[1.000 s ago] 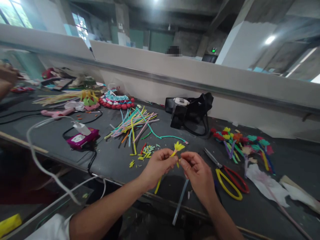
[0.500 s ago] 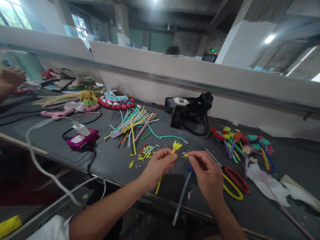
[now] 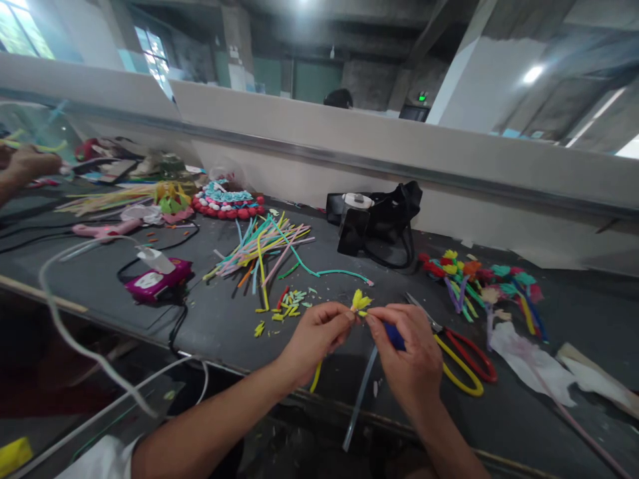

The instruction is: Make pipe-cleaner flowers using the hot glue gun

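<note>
Pinched in my left hand (image 3: 324,332) is a small yellow pipe-cleaner flower (image 3: 360,301), its yellow stem (image 3: 315,378) hanging below the palm. My right hand (image 3: 412,352) holds a short yellow pipe-cleaner piece (image 3: 363,313) between thumb and fingertips, right at the flower's base. Whether the piece touches the flower, I cannot tell. Behind the right fingers shows something blue (image 3: 395,336), and a clear glue stick (image 3: 359,399) juts over the table edge below. Scissors (image 3: 462,359) with red and yellow handles lie right of that hand. Cut yellow and green pieces (image 3: 292,303) are scattered left of the flower.
A pile of pipe cleaners (image 3: 264,249) lies beyond the cut pieces. Finished pipe-cleaner flowers (image 3: 479,279) are at right, a black bag (image 3: 399,223) at the back. A pink glue gun (image 3: 107,229), a purple power box (image 3: 157,278) and cables lie left. Another person's hand (image 3: 30,163) is far left.
My right hand has brought the yellow piece left, up against the flower's base. The flower has tilted slightly. At far left, the other person's hand has come further into view, with yellow strands.
</note>
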### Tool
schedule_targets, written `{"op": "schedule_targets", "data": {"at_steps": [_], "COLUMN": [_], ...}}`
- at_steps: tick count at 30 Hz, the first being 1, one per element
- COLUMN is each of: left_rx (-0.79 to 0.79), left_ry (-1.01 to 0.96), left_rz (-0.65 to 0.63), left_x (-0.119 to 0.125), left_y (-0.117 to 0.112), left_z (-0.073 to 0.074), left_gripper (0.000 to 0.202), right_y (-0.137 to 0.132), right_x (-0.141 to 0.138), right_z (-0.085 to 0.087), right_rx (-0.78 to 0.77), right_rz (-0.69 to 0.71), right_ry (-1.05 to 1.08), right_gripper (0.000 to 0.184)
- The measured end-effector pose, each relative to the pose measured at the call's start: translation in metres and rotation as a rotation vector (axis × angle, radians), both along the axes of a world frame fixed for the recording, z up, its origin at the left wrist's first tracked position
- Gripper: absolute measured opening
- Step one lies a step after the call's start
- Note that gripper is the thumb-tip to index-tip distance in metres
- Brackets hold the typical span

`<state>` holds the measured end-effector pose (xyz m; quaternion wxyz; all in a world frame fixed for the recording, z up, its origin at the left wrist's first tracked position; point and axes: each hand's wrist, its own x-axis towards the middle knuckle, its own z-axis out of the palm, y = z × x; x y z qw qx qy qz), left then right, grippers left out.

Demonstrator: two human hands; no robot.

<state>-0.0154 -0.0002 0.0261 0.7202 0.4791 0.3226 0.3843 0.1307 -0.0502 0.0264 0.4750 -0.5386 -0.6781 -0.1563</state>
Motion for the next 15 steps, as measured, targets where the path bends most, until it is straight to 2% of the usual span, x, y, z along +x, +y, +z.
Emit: {"op": "schedule_targets", "data": {"at_steps": [15], "left_rx": [0.014], "left_ry": [0.003], "left_rz": [0.007], "left_x": [0.0002], "left_y": [-0.0014], "left_z": [-0.0012], "left_gripper": [0.023], "right_y": [-0.0008], "right_x": [0.0002], "right_z": [-0.0021], "right_rx": [-0.044], "right_rz": [-0.044], "right_ry": [-0.006], "right_gripper": [0.001]}}
